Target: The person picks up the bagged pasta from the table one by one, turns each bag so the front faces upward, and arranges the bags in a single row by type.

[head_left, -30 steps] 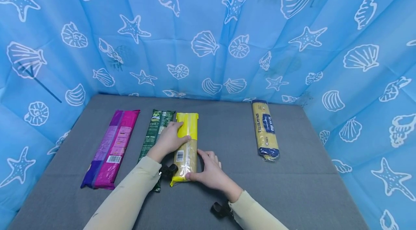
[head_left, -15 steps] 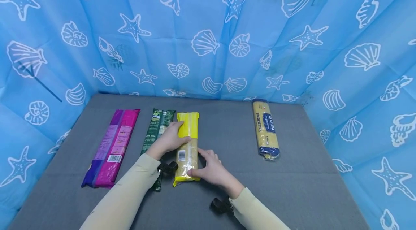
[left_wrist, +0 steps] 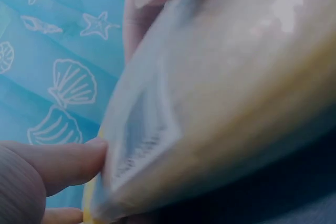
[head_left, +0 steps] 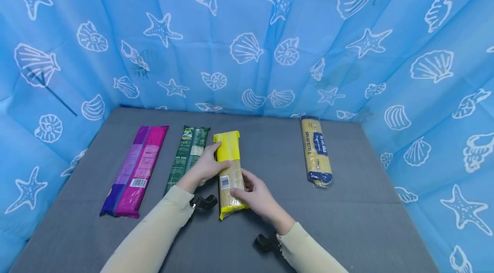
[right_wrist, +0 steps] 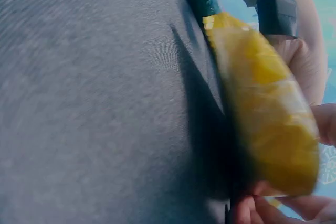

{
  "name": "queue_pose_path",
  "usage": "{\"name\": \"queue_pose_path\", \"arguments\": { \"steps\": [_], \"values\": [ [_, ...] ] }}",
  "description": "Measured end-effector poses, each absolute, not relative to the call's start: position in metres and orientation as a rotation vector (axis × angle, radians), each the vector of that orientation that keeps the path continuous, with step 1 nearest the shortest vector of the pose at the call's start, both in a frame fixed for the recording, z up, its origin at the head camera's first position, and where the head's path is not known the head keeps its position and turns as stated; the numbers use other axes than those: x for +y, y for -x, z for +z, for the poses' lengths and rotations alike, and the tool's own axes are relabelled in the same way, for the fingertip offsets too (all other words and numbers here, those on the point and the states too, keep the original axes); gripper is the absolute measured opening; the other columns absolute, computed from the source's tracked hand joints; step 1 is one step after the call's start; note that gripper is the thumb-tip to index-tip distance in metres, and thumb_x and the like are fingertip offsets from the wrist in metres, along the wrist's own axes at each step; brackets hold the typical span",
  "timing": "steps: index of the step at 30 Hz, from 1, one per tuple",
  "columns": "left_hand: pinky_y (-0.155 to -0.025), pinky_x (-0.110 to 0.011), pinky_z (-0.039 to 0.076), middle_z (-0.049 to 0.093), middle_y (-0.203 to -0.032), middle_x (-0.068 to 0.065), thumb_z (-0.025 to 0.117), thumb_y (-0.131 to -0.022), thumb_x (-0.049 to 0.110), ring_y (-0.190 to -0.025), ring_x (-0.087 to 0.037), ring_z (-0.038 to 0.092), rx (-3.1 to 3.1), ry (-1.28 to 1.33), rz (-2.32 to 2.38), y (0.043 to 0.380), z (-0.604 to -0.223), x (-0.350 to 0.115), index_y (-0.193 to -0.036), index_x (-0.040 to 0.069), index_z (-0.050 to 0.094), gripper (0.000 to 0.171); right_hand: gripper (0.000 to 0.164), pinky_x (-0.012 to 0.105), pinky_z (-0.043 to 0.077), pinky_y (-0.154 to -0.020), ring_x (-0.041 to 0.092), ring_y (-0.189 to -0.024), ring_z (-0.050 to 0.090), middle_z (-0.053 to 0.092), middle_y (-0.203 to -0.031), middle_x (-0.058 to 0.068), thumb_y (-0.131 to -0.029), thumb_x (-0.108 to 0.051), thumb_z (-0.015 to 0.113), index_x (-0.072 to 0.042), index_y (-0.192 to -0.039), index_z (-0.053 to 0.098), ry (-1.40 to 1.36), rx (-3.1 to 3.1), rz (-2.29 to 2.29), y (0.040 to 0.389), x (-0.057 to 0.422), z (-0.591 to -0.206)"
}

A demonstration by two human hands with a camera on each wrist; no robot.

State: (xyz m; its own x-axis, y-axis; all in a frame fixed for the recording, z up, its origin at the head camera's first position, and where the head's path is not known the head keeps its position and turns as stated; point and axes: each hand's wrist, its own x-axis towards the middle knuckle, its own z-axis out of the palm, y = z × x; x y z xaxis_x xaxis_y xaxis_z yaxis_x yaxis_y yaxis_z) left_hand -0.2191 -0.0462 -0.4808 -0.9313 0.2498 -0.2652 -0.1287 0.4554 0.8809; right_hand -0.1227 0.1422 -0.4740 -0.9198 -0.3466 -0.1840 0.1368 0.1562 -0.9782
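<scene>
A long yellow pack of spaghetti [head_left: 230, 174] with a clear lower part and a barcode label is held between both hands in the head view. My left hand [head_left: 206, 166] grips its upper left side, thumb across the face. On the lower right edge, my right hand [head_left: 260, 198] has its thumb on top and fingers around the side. The right wrist view shows the yellow end of the pack [right_wrist: 273, 124] raised over the grey cloth, a dark shadow beneath. In the left wrist view the pack's clear wrapper [left_wrist: 236, 77] fills much of the frame.
A green pack [head_left: 188, 153] lies just left, partly under the left forearm. Further left is a pink and purple pack [head_left: 135, 170]. A spaghetti pack with blue ends [head_left: 315, 151] lies at the right. Blue shell-print curtains [head_left: 247, 80] surround the grey-covered table [head_left: 347, 230].
The yellow pack has shifted slightly right, its near end now lifted. My right hand has moved up along its edge, and my left hand has moved right with it. The head view has shifted slightly.
</scene>
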Motion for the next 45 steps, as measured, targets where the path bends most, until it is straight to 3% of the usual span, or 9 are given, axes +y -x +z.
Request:
{"name": "queue_pose_path", "arguments": {
  "steps": [4,9,12,16,21,25,35,41,45],
  "values": [
    [-0.103,-0.047,0.040,0.020,-0.156,-0.013,0.072,-0.089,0.026,-0.130,-0.032,0.038,2.351,-0.071,1.513,0.217,-0.483,-0.044,-0.154,0.015,0.025,0.081,0.068,0.037,0.056,-0.079,0.025,-0.102,0.061,0.046,-0.133,0.014,-0.093,-0.019,0.066,-0.017,-0.151,0.031,0.128,2.000,-1.894,0.124,0.145,-0.485],
    [-0.100,-0.045,0.042,0.020,-0.156,-0.010,0.072,-0.089,0.026,-0.128,-0.031,0.041,2.358,-0.079,1.580,0.217,-0.481,-0.040,-0.154,0.018,0.026,0.080,0.070,0.039,0.056,-0.080,0.026,-0.104,0.061,0.036,-0.139,0.015,-0.093,-0.014,0.065,-0.017,-0.152,0.027,0.068,1.919,-1.982,0.125,0.146,-0.485],
    [-0.092,-0.042,0.049,0.020,-0.156,-0.010,0.071,-0.089,0.026,-0.119,-0.031,0.049,2.353,-0.098,1.623,0.215,-0.477,-0.038,-0.154,0.018,0.024,0.081,0.071,0.042,0.056,-0.079,0.027,-0.103,0.061,0.034,-0.143,0.015,-0.093,-0.009,0.064,-0.015,-0.152,0.026,0.068,1.952,-1.977,0.127,0.148,-0.483],
    [-0.081,-0.037,0.054,0.020,-0.155,-0.010,0.071,-0.090,0.028,-0.104,-0.031,0.057,2.336,-0.100,1.681,0.212,-0.472,-0.035,-0.154,0.018,0.024,0.080,0.070,0.041,0.057,-0.072,0.027,-0.095,0.063,0.041,-0.138,0.017,-0.093,-0.008,0.063,-0.017,-0.153,0.026,0.135,2.130,-1.882,0.127,0.150,-0.479],
    [-0.079,-0.036,0.055,0.022,-0.154,-0.012,0.071,-0.089,0.034,-0.099,-0.029,0.061,2.284,-0.087,1.770,0.211,-0.469,-0.035,-0.154,0.018,0.022,0.083,0.070,0.032,0.057,-0.066,0.022,-0.089,0.061,0.048,-0.130,0.014,-0.092,-0.008,0.064,-0.020,-0.152,0.030,0.276,2.432,-1.707,0.126,0.151,-0.470],
    [-0.080,-0.037,0.055,0.029,-0.150,-0.014,0.070,-0.089,0.039,-0.099,-0.028,0.063,2.259,-0.098,1.840,0.212,-0.466,-0.033,-0.154,0.019,0.022,0.084,0.070,0.031,0.055,-0.071,0.020,-0.096,0.057,0.046,-0.135,0.008,-0.090,-0.006,0.066,-0.018,-0.151,0.034,0.355,2.623,-1.590,0.127,0.151,-0.460],
    [-0.079,-0.045,0.056,0.025,-0.155,-0.009,0.066,-0.091,0.043,-0.085,-0.026,0.067,2.243,-0.131,1.894,0.212,-0.461,-0.030,-0.153,0.018,0.022,0.080,0.071,0.038,0.050,-0.089,0.018,-0.118,0.051,0.038,-0.147,0.000,-0.089,-0.005,0.066,-0.018,-0.151,0.034,0.441,2.831,-1.317,0.127,0.153,-0.448],
    [-0.076,-0.037,0.057,0.029,-0.151,-0.008,0.064,-0.087,0.055,-0.096,-0.026,0.065,2.185,-0.136,1.972,0.210,-0.462,-0.030,-0.152,0.021,0.026,0.082,0.070,0.042,0.050,-0.091,0.024,-0.120,0.052,0.042,-0.145,0.006,-0.086,-0.004,0.069,-0.012,-0.148,0.039,0.604,3.052,-1.017,0.125,0.151,-0.445],
    [-0.076,-0.035,0.057,0.034,-0.140,-0.013,0.064,-0.086,0.056,-0.109,-0.032,0.058,2.079,-0.132,2.060,0.209,-0.463,-0.029,-0.151,0.023,0.026,0.082,0.074,0.041,0.054,-0.081,0.028,-0.110,0.056,0.045,-0.142,0.008,-0.081,-0.002,0.072,-0.011,-0.147,0.040,0.734,3.215,-0.758,0.122,0.149,-0.447]
  ]
}}
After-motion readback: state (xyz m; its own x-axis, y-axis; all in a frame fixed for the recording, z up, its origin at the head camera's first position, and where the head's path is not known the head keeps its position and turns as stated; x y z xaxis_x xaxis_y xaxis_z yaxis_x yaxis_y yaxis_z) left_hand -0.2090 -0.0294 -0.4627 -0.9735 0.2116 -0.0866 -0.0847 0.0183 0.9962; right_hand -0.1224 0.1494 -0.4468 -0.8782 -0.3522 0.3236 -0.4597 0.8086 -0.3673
